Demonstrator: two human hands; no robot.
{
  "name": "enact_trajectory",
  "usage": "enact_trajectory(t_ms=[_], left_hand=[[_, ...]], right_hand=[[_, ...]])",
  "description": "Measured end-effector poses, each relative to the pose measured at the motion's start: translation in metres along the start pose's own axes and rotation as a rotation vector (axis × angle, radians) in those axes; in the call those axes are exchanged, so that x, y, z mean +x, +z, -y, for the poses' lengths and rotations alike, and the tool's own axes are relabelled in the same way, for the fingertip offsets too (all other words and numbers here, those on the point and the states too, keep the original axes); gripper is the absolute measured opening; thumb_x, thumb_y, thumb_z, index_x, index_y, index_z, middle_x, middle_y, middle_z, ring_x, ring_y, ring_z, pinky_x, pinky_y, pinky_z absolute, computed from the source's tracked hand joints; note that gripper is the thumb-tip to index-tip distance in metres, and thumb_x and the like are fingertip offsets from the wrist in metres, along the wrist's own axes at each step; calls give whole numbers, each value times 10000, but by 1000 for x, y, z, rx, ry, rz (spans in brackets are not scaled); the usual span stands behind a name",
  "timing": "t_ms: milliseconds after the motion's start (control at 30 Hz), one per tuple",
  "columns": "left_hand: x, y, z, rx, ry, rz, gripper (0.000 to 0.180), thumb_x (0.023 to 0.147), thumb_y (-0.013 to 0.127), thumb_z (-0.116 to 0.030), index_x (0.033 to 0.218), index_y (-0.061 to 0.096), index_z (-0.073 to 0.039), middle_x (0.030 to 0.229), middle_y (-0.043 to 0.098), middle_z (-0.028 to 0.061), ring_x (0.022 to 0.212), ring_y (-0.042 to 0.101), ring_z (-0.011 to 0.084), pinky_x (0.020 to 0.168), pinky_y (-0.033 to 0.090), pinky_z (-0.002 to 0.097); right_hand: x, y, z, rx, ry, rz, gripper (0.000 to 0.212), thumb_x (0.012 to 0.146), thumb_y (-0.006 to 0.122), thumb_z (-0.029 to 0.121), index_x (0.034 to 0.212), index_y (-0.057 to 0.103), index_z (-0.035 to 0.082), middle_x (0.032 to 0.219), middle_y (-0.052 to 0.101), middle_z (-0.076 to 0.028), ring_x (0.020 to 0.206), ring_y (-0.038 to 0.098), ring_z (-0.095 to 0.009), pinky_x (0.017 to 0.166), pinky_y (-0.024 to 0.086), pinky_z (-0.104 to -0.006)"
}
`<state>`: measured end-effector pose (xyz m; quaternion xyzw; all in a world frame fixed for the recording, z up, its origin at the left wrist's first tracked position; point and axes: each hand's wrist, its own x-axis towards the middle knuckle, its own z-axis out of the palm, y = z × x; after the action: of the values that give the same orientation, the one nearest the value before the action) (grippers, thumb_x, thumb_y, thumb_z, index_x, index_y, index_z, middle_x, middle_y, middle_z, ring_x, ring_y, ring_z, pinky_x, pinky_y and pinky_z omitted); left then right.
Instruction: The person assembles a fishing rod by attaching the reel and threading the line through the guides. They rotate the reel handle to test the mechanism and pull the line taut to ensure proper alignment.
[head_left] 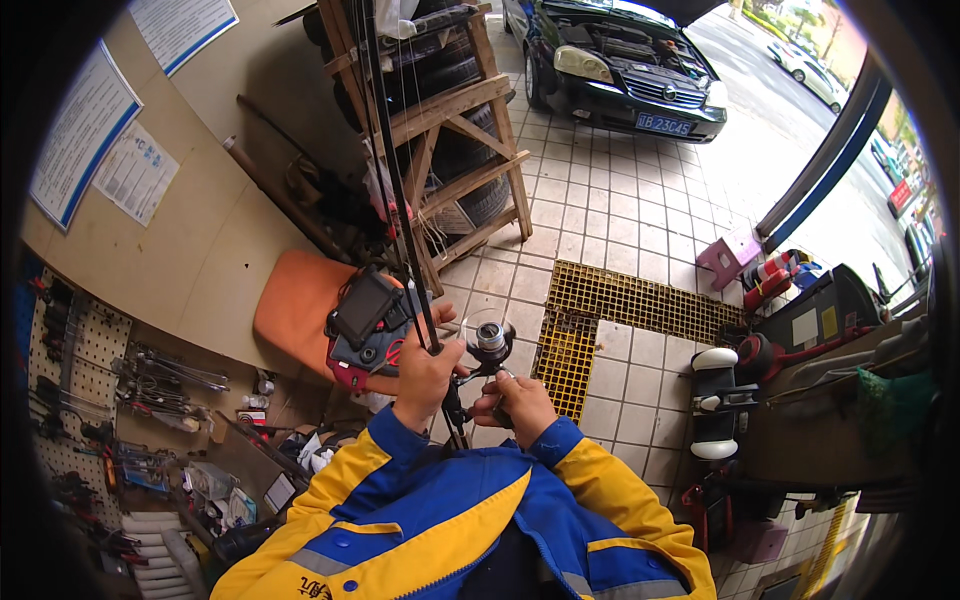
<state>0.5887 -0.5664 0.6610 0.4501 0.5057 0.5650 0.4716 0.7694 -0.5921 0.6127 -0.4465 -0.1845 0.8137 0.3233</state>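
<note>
Black, thin fishing rod (400, 190) runs up from my hands toward top of frame, w/ a silver-and-black spinning reel (490, 342) hanging just right of the shaft, round spool facing up. My left hand (425, 372) is clenched round the rod just beside the reel; thumb up along the shaft. My right hand (520, 402) sits lower, fingers curled at the reel's handle area, grasping it as far as I can tell; exact grip partly hidden. Both held in air at chest height, above tiled floor (610, 200), not resting on anything.

Room: yellow floor grate (620, 300) lies right below/behind the reel. Wooden tyre rack (450, 130) stands close behind the rod, rod tip crossing it. Orange seat (295, 305) w/ a black-red bag (365, 325) is near left of my left hand. Pegboard w/ tools (90, 380) along left edge. Dark car (625, 65) well apart at top, open tiles between it and grate. Cluttered bench (830, 400) on right.
</note>
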Motion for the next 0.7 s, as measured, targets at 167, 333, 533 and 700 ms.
enact_trajectory(t_ms=[167,333,533,700], left_hand=[[-4,1,4,13,-8,-4,517,948,660,0,1452,545,19,1359,606,146,820,657,106,601,595,248],[-3,-2,7,8,-41,-13,504,956,664,-9,1447,552,15,1356,612,151,791,662,102,574,578,246],[-2,-5,1,-9,-122,131,449,958,647,-14,1405,601,8,1287,684,123,768,661,89,595,573,237],[3,-17,-14,-199,-209,380,451,976,610,-46,1421,592,24,1285,703,127,790,677,103,705,599,254]], right_hand=[[-11,11,13,266,50,4,401,1117,551,230,1331,495,-104,1104,697,-235,1015,746,-391,883,668,-434],[-42,12,7,-934,-613,-224,611,969,744,145,1476,457,-38,1036,729,-213,969,763,-341,826,629,-400],[-39,7,4,-1334,-1136,-269,192,874,795,167,1030,724,79,958,683,-120,913,694,-331,757,577,-459],[-31,-12,12,-1511,-1336,-179,215,854,793,136,1034,683,91,1083,683,-111,1062,664,-302,844,582,-420]])
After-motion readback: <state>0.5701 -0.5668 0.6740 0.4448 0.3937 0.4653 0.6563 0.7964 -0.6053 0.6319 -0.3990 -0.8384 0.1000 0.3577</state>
